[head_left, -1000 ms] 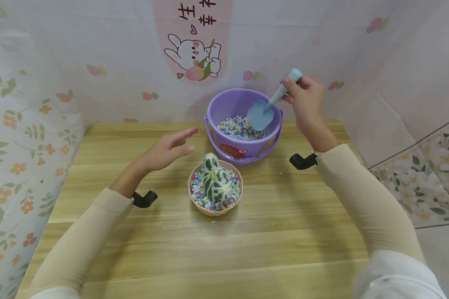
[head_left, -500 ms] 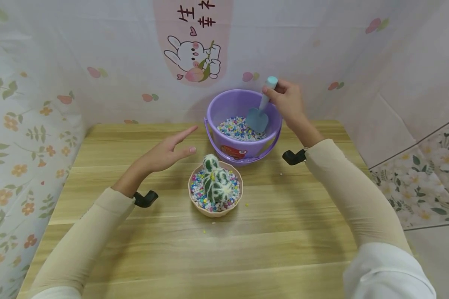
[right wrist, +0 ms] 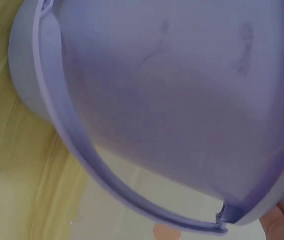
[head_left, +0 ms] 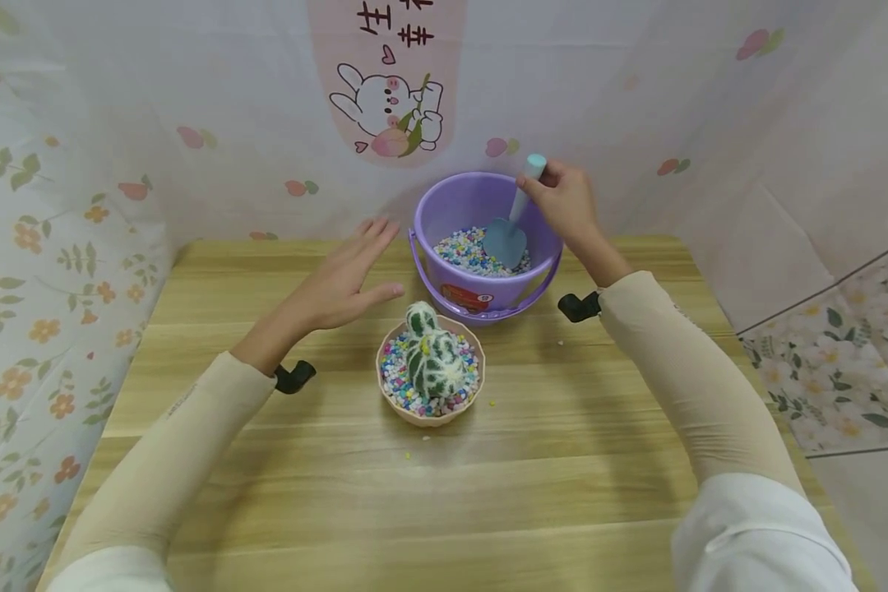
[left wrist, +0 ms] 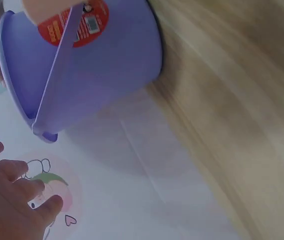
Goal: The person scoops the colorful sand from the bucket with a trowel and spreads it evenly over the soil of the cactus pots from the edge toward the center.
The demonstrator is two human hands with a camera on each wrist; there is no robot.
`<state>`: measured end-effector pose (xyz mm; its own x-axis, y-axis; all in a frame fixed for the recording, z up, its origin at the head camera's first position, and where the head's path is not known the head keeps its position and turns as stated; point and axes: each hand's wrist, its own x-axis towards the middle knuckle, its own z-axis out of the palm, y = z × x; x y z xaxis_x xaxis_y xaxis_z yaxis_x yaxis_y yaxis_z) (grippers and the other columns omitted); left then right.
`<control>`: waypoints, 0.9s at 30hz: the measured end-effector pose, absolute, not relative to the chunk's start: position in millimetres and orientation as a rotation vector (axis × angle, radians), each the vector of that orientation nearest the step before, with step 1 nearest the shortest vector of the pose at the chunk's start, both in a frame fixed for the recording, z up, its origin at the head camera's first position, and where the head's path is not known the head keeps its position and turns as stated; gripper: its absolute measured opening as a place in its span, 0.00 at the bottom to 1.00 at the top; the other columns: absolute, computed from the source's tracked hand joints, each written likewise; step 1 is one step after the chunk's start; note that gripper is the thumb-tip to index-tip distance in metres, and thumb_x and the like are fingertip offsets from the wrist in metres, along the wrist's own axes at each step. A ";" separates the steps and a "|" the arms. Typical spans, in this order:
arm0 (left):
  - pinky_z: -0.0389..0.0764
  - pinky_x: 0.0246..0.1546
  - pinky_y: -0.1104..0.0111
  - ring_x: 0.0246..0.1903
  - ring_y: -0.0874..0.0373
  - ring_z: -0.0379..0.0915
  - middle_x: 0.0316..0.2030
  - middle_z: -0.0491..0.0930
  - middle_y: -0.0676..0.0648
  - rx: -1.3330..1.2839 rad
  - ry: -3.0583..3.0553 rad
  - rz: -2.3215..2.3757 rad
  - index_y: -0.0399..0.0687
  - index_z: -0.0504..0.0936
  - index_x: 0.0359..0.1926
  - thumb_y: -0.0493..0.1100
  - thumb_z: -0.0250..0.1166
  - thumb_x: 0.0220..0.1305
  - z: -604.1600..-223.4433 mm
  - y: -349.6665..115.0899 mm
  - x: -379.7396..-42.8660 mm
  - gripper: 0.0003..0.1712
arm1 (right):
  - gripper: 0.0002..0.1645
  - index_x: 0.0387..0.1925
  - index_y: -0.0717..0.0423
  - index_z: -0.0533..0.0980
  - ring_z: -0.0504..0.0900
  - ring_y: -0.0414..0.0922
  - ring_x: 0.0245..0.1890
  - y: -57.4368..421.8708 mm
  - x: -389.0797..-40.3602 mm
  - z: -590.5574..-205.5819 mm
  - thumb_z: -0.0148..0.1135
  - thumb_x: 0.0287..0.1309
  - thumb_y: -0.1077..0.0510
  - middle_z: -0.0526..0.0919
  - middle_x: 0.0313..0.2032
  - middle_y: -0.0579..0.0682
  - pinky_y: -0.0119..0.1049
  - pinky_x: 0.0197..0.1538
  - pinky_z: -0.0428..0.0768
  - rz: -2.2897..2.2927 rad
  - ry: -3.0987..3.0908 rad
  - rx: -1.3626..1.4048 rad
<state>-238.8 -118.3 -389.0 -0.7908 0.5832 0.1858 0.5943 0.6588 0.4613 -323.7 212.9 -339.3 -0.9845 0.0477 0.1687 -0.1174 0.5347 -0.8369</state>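
In the head view my right hand (head_left: pixel 565 201) grips the pale handle of a blue toy shovel (head_left: pixel 505 242), whose blade is down at the colored pebbles (head_left: pixel 464 253) inside a purple bucket (head_left: pixel 444 284). My left hand (head_left: pixel 348 279), fingers straight and spread, hovers left of the bucket and holds nothing. Just in front of the bucket stands a peach bowl (head_left: pixel 423 420) of multicolored pebbles with a fuzzy green-and-white cactus (head_left: pixel 434 362) in it. The bucket's side (right wrist: pixel 171 110) fills much of the right wrist view, and my left fingers show in the left wrist view.
The bucket's handle (head_left: pixel 490 315) hangs down over its front. A few loose pebbles (head_left: pixel 492 404) lie on the wooden table (head_left: pixel 562 493) around the bowl. A printed cloth (head_left: pixel 585 90) stands right behind the bucket, with a flowered cloth (head_left: pixel 37 329) at the left.
My right hand has moved left and lowered the shovel deeper into the bucket, its handle now steeper. The left hand has risen slightly and spread its fingers.
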 end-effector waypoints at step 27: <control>0.38 0.73 0.46 0.75 0.44 0.25 0.76 0.30 0.42 -0.925 -2.985 -0.485 0.49 0.36 0.78 0.71 0.48 0.67 -380.8 -134.4 -249.2 0.53 | 0.34 0.64 0.58 0.72 0.74 0.49 0.62 247.8 -313.6 -355.4 0.57 0.65 0.40 0.77 0.60 0.57 0.43 0.64 0.73 1.304 -2.732 0.151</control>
<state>-249.2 -134.4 -380.8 -0.8288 0.5551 0.0703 0.5488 0.7820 0.2955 -313.6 247.8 -355.4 -0.9890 -0.0419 0.1419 -0.1367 0.6258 -0.7679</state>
